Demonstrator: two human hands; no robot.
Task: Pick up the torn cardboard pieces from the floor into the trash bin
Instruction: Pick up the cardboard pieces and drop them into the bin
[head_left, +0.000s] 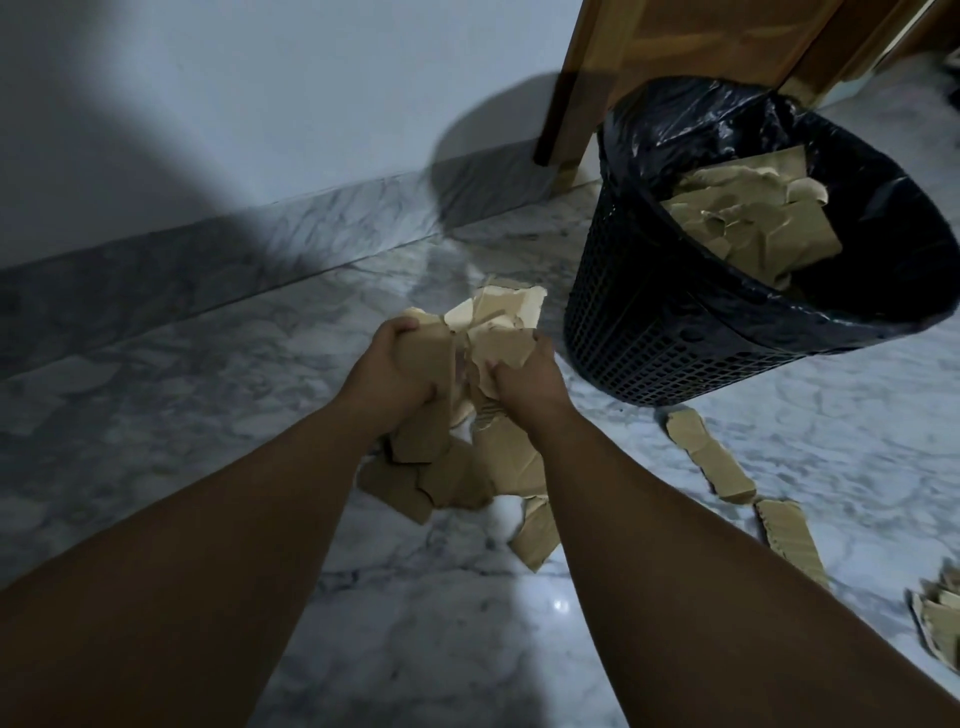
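Note:
Both my hands clutch one bundle of torn brown cardboard pieces (491, 332) above the marble floor. My left hand (392, 366) grips the bundle's left side and my right hand (524, 376) grips its right side. More pieces hang from the bundle below my hands (457, 473). The black mesh trash bin (649, 358) with a black bag liner stands to the right of the bundle and holds several cardboard pieces (753, 223). Loose strips lie on the floor near the bin (709, 457), further right (792, 535), and at the right edge (940, 618).
A wooden furniture leg (571, 93) stands behind the bin against the white wall. A grey marble skirting (208, 270) runs along the wall at the left. The marble floor (156, 415) spreads out to the left and front.

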